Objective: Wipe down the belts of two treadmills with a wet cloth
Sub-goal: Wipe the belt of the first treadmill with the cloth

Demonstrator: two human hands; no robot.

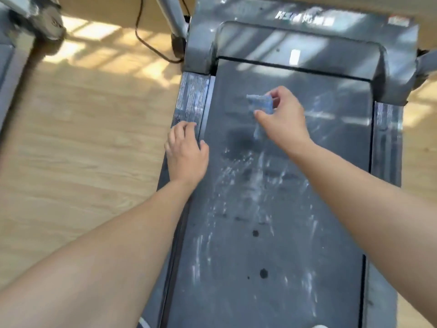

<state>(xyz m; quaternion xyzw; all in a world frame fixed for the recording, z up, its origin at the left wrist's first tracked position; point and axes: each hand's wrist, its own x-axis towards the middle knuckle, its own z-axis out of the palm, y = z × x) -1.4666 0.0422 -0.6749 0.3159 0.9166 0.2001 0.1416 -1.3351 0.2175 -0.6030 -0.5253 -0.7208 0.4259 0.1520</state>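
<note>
blue cloth (260, 104) crumpled, pinched by right grip (283, 119) | grey treadmill belt (272, 233) white-streaked | left grip (186, 152) spread flat, 9 o'clock | writing (305, 18) blurry

A pale wooden floor (82, 162) fills the left of the frame and carries a grey treadmill (307, 43) from centre to right, its dark belt (283, 233) streaked with wet marks, a second treadmill (30, 17) at the upper left, and a black cable (137, 31) between them.
</note>
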